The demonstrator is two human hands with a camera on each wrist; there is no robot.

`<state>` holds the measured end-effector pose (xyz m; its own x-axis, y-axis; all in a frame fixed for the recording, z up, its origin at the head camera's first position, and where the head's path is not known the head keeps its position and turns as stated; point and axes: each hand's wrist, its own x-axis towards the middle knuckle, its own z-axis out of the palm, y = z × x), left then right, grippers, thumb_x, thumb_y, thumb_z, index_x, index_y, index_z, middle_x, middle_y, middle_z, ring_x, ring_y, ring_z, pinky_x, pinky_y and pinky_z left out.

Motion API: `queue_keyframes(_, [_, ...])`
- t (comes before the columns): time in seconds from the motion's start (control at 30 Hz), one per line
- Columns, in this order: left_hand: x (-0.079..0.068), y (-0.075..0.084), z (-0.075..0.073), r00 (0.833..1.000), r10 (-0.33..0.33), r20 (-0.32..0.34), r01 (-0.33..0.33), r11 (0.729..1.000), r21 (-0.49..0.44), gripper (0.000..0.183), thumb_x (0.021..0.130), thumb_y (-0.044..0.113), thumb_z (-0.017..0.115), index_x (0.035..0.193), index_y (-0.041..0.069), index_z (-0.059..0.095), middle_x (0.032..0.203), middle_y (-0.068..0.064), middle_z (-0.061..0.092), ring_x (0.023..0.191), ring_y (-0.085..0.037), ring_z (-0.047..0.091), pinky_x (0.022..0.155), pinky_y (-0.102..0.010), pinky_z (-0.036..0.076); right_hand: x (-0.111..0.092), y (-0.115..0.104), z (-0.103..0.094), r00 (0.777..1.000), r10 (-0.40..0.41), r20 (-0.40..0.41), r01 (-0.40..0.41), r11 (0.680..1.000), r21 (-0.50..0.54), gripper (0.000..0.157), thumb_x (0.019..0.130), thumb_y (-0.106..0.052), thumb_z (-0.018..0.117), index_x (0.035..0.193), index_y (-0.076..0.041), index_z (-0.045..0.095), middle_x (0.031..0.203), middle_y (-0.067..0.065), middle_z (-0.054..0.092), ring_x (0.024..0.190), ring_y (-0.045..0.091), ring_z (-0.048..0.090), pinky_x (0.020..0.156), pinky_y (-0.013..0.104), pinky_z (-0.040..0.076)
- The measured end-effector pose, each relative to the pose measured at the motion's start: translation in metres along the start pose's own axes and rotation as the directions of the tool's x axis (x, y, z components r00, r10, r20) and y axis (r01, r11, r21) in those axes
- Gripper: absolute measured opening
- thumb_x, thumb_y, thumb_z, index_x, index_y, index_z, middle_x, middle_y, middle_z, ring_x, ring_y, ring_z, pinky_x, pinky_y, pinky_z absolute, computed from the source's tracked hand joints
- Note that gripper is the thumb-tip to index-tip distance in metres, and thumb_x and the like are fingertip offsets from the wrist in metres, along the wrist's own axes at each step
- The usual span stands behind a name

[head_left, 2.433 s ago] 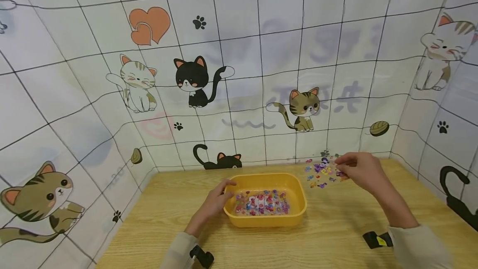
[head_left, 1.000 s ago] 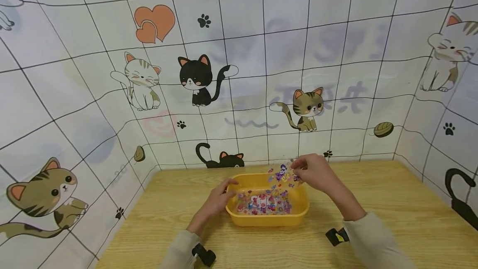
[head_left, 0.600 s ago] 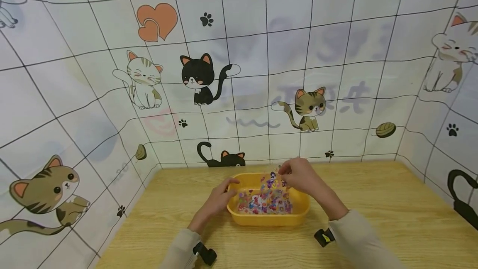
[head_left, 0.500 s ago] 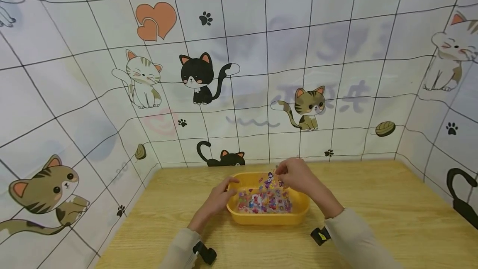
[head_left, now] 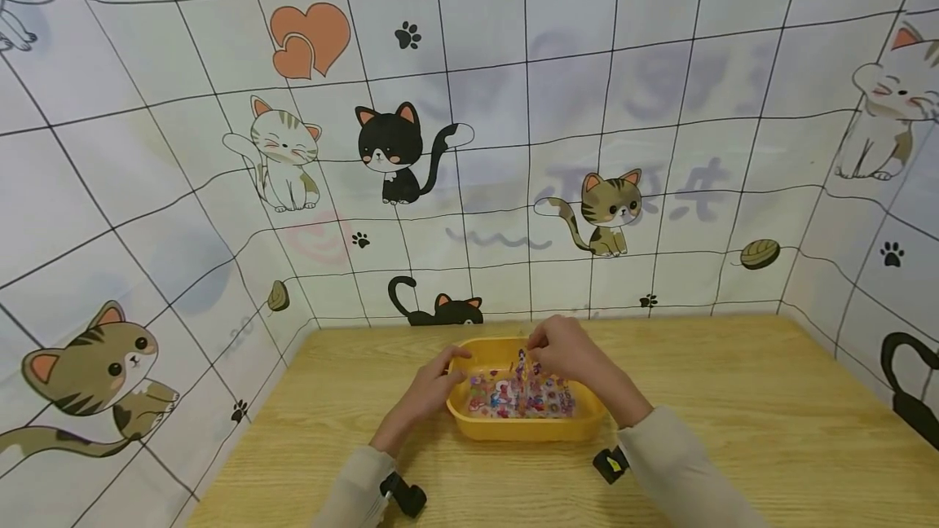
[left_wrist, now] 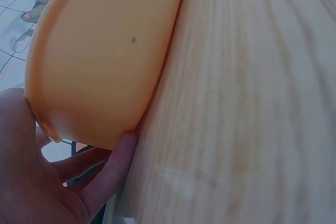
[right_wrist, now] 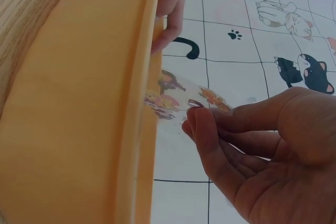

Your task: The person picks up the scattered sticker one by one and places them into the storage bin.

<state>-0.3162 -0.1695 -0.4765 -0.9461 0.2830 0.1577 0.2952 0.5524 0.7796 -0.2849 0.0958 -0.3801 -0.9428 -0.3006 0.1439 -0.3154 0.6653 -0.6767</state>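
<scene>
A yellow plastic basin (head_left: 524, 430) stands on the wooden table. My left hand (head_left: 427, 391) grips its left end; in the left wrist view the thumb is at the rim and the fingers lie against the outer wall (left_wrist: 105, 61). Clear sheets of colourful stickers (head_left: 484, 399) lie flat inside. Over the basin, my right hand (head_left: 570, 349) pinches one more clear sticker sheet (right_wrist: 178, 98) by its edge between thumb and fingertips. This sheet hangs upright, nearly edge-on in the head view, its lower part overlapping the sheets below.
Light wood tabletop (head_left: 704, 398) extends on both sides of the basin. A white wall covering (head_left: 484, 186) with printed cats and grid lines rises behind and at both sides. Black devices are strapped at both wrists, the right one (head_left: 610, 464) above the table.
My right hand has carried the sticker sheet leftward from the right of the basin to over it, lowering it and turning it edge-on. My left hand has kept its grip on the basin.
</scene>
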Motion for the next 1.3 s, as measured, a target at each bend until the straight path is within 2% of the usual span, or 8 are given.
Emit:
queue_keyframes(0.17, [-0.001, -0.001, 0.000, 1.000, 0.000, -0.003, 0.000, 1.000, 0.005, 0.031, 0.102, 0.020, 0.054, 0.132, 0.021, 0.062, 0.148, -0.008, 0.059, 0.118, -0.028, 0.058, 0.099, -0.049, 0.047, 0.003, 0.002, 0.003, 1.000, -0.009, 0.003, 0.009, 1.000, -0.017, 0.019, 0.096, 0.000, 0.064, 0.107, 0.009, 0.077, 0.104, 0.021, 0.077, 0.056, 0.013, 0.059, 0.053, 0.026, 0.046])
queue_keyframes(0.37, [-0.002, 0.000, -0.001, 1.000, 0.013, 0.003, -0.013, 1.000, 0.015, 0.031, 0.102, 0.020, 0.054, 0.133, 0.019, 0.061, 0.149, -0.011, 0.058, 0.127, -0.033, 0.057, 0.105, -0.056, 0.047, 0.005, 0.004, 0.004, 1.000, -0.015, 0.014, 0.015, 0.999, -0.029, 0.026, 0.093, 0.005, 0.056, 0.108, 0.007, 0.078, 0.109, 0.022, 0.077, 0.047, 0.010, 0.046, 0.049, 0.022, 0.035])
queue_keyframes(0.5, [-0.001, 0.000, 0.000, 1.000, 0.021, 0.002, -0.021, 1.000, 0.020, 0.031, 0.102, 0.020, 0.055, 0.132, 0.019, 0.062, 0.148, -0.011, 0.058, 0.126, -0.033, 0.057, 0.105, -0.057, 0.046, 0.004, 0.003, 0.002, 1.000, -0.018, -0.005, 0.018, 1.000, 0.006, 0.030, 0.091, 0.008, 0.054, 0.110, 0.006, 0.077, 0.115, 0.023, 0.075, 0.051, 0.011, 0.047, 0.050, 0.023, 0.035])
queue_keyframes(0.57, [-0.001, -0.001, 0.000, 1.000, 0.020, -0.002, -0.020, 1.000, 0.022, 0.031, 0.103, 0.020, 0.055, 0.132, 0.019, 0.062, 0.148, -0.011, 0.058, 0.127, -0.033, 0.057, 0.106, -0.057, 0.046, 0.004, 0.003, 0.002, 1.000, -0.028, -0.008, 0.028, 0.999, 0.036, 0.028, 0.093, 0.006, 0.055, 0.112, 0.006, 0.076, 0.116, 0.024, 0.075, 0.056, 0.011, 0.052, 0.051, 0.024, 0.038])
queue_keyframes(0.77, [-0.001, -0.002, 0.000, 1.000, 0.016, -0.011, -0.016, 1.000, 0.027, 0.030, 0.102, 0.020, 0.055, 0.131, 0.019, 0.063, 0.145, -0.010, 0.060, 0.118, -0.029, 0.059, 0.099, -0.051, 0.048, 0.006, 0.010, 0.008, 1.000, -0.009, 0.008, 0.009, 0.994, 0.107, 0.020, 0.097, 0.001, 0.059, 0.110, 0.005, 0.074, 0.107, 0.018, 0.075, 0.070, 0.014, 0.064, 0.054, 0.028, 0.046])
queue_keyframes(1.03, [0.000, -0.001, 0.001, 1.000, 0.012, -0.003, -0.012, 1.000, 0.028, 0.031, 0.102, 0.021, 0.054, 0.132, 0.019, 0.062, 0.148, -0.011, 0.059, 0.120, -0.030, 0.058, 0.101, -0.054, 0.048, 0.004, 0.015, 0.006, 0.999, 0.001, 0.034, -0.003, 0.998, 0.055, 0.021, 0.093, 0.003, 0.060, 0.103, 0.008, 0.078, 0.093, 0.018, 0.078, 0.047, 0.013, 0.047, 0.048, 0.023, 0.037])
queue_keyframes(1.13, [-0.001, -0.001, 0.001, 1.000, 0.014, -0.001, -0.014, 0.999, 0.028, 0.031, 0.103, 0.021, 0.054, 0.133, 0.019, 0.062, 0.147, -0.011, 0.059, 0.119, -0.029, 0.058, 0.100, -0.052, 0.048, 0.004, 0.017, 0.004, 0.999, 0.007, 0.053, -0.007, 1.000, 0.011, 0.024, 0.089, 0.006, 0.059, 0.103, 0.007, 0.079, 0.094, 0.018, 0.078, 0.048, 0.013, 0.052, 0.048, 0.024, 0.040])
queue_keyframes(1.3, [0.000, -0.001, 0.001, 1.000, 0.009, -0.001, -0.009, 1.000, 0.028, 0.031, 0.103, 0.021, 0.054, 0.133, 0.020, 0.062, 0.148, -0.009, 0.059, 0.119, -0.029, 0.058, 0.100, -0.051, 0.047, 0.005, 0.022, 0.002, 0.994, 0.041, 0.098, -0.039, 0.999, -0.023, 0.029, 0.084, 0.013, 0.055, 0.101, 0.007, 0.077, 0.090, 0.018, 0.077, 0.060, 0.027, 0.067, 0.051, 0.026, 0.047])
